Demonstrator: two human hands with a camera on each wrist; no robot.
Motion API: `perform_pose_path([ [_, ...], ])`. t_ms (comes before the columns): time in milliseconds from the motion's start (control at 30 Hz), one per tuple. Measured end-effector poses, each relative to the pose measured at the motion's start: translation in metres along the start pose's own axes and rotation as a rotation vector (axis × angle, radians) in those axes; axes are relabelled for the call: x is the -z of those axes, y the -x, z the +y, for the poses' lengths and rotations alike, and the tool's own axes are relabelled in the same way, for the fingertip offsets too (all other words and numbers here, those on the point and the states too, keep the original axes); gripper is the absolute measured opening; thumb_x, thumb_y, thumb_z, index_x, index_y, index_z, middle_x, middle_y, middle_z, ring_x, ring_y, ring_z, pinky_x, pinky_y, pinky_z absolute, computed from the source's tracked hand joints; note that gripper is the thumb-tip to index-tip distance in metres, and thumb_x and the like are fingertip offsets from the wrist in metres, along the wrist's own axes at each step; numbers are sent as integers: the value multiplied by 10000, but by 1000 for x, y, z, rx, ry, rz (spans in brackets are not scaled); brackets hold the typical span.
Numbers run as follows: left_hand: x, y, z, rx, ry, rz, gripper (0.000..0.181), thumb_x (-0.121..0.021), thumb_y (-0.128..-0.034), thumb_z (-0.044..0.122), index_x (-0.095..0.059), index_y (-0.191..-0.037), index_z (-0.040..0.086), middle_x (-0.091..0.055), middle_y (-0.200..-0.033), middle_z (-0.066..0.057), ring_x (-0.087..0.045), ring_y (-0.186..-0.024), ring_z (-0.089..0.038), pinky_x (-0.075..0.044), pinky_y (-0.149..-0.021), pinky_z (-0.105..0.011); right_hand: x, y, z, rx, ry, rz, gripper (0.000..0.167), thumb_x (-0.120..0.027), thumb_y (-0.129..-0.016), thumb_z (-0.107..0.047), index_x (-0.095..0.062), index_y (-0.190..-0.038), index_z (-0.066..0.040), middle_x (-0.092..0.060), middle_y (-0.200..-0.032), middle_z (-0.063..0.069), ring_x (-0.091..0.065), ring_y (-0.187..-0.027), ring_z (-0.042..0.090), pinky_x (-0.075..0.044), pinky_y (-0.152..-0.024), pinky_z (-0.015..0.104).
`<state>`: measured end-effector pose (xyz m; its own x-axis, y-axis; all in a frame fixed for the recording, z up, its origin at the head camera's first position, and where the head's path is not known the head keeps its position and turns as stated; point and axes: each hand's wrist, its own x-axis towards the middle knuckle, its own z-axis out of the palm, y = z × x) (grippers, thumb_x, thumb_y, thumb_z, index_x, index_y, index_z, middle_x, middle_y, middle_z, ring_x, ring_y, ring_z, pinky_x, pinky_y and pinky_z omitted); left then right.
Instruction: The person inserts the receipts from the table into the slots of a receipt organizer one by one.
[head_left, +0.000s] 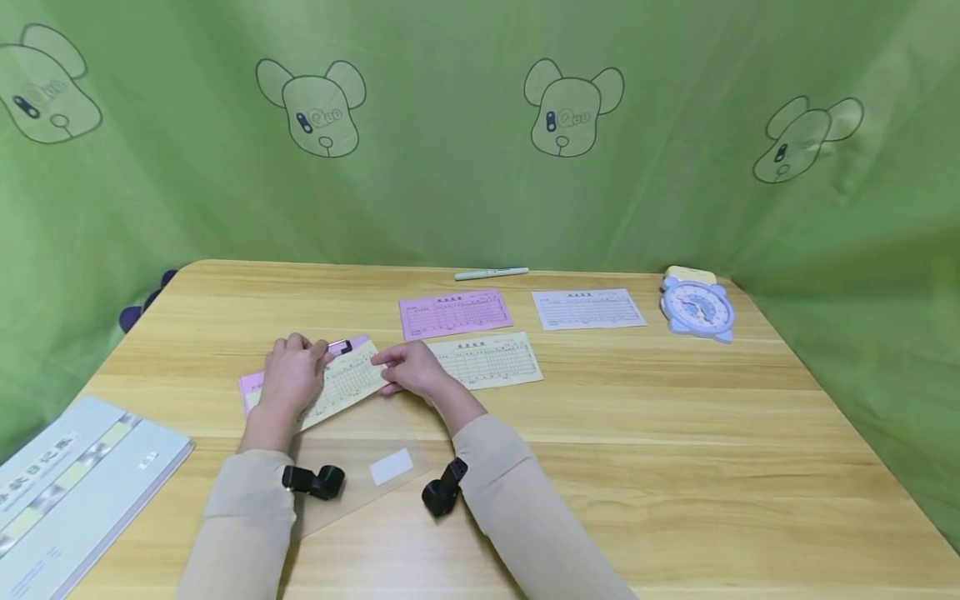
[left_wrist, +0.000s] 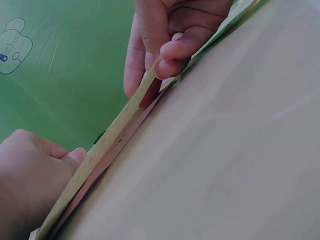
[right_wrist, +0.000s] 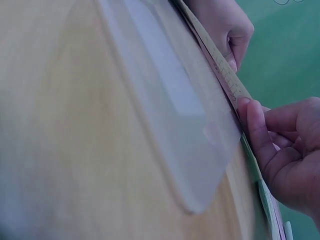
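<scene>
My right hand (head_left: 412,371) pinches the right end of a pale yellow printed slip (head_left: 347,382) between thumb and fingers, its near edge lifted. At the slip's far edge is a small dark metal clip (head_left: 340,347), with my left hand (head_left: 288,375) gripping its left end; the fingertips are partly hidden. A pink slip (head_left: 251,383) lies underneath the yellow one and shows at the left. Below the slips lies a clear sheet or board (right_wrist: 195,170) with a white label (head_left: 392,467). In the left wrist view, the left thumb (left_wrist: 76,156) is at the yellow slip's edge.
Beyond the hands lie a second yellow slip (head_left: 491,362), a pink slip (head_left: 455,314) and a white slip (head_left: 588,309). A pen (head_left: 491,273) lies behind them. The blue clock (head_left: 697,308) is at far right, and a light-blue book (head_left: 82,492) at the left.
</scene>
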<state>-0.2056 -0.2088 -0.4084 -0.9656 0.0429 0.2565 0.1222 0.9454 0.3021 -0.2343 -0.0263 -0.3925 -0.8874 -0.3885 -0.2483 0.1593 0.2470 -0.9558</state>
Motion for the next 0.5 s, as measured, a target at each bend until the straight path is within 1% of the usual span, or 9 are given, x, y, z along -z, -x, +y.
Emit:
perform_pose_path([
  [133, 0, 0, 0, -3, -2, -3, 298, -451, -899, 214, -554, -1102, 22, -466, -968, -214, -394, -882, -361, -321, -769, -496, -1, -1, 0, -4, -4, 10, 271, -505, -773, 139, -597, -1014, 56, -487, -795, 104, -559, -541, 157, -489, -566, 245],
  [367, -1, 1, -1, -10, -4, 15, 301, -461, -896, 215, -560, -1104, 21, -468, -954, -210, -394, -867, -352, -328, -759, -484, -4, -5, -1, -10, -14, 30, 269, -513, -773, 130, -600, -1015, 49, -493, -825, 112, -574, -559, 165, -488, -566, 239],
  [500, -1, 0, -1, -4, 2, 8, 309, -458, -897, 217, -556, -1111, 18, -467, -964, -210, -389, -878, -348, -323, -768, -479, -6, -7, -3, -6, -25, 34, 275, -512, -770, 135, -596, -1019, 54, -505, -849, 115, -572, -557, 162, -488, -567, 240],
])
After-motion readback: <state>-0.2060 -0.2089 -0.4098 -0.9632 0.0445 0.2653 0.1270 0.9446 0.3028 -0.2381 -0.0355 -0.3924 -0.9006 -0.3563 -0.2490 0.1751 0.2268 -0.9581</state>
